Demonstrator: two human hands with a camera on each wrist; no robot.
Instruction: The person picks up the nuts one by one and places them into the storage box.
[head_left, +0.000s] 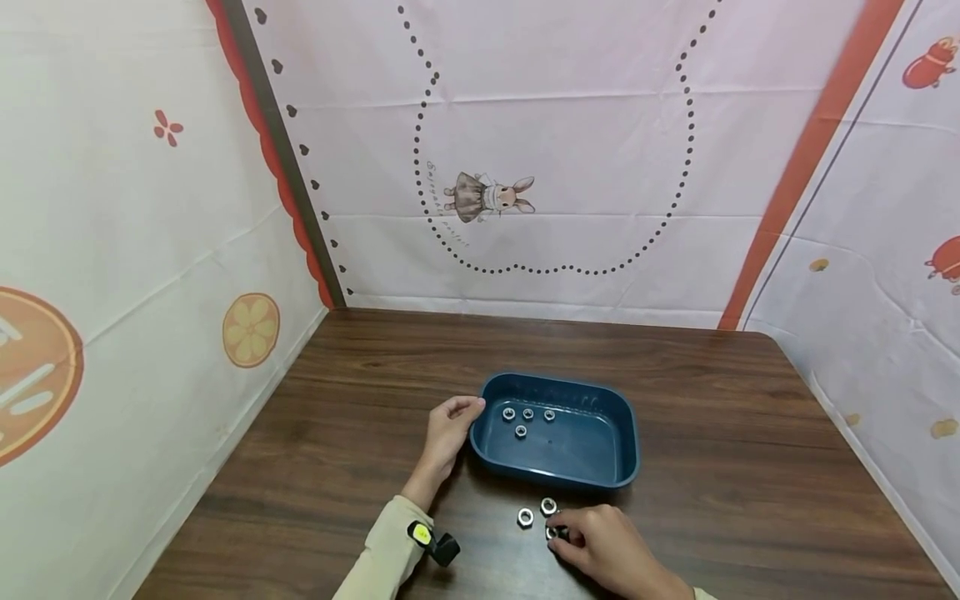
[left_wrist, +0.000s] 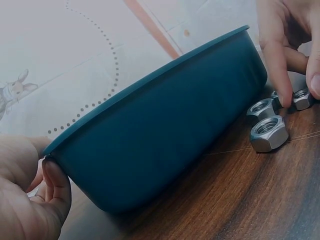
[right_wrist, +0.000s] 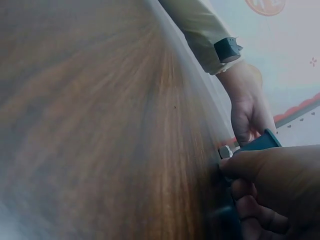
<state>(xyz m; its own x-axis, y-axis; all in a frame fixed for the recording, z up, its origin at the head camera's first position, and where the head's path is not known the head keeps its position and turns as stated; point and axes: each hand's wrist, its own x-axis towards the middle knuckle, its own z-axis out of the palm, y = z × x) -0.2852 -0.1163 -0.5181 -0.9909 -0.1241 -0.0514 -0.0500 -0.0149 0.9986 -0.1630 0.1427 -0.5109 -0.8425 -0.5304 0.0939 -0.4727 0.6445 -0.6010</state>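
Note:
A dark blue plastic tray (head_left: 525,477) stands on the table, with several metal hex nuts (head_left: 521,432) lying in its left part. My left hand (head_left: 447,433) pinches the tray's left rim between thumb and fingers, also visible in the left wrist view. In front of the tray, my right hand (head_left: 603,546) has thumb and forefinger around a hex nut (left_wrist: 302,99) at the table surface. Close by lie more nuts, one on the left (head_left: 525,518) and one nearer the tray (head_left: 548,506). In the right wrist view the fingers hide most of the nuts.
The brown wood-grain table (head_left: 390,367) extends around the tray. Printed white cloth (head_left: 585,183) hangs behind it and at both sides. A small black camera (head_left: 446,550) is strapped to the left wrist over a cream sleeve (head_left: 390,542).

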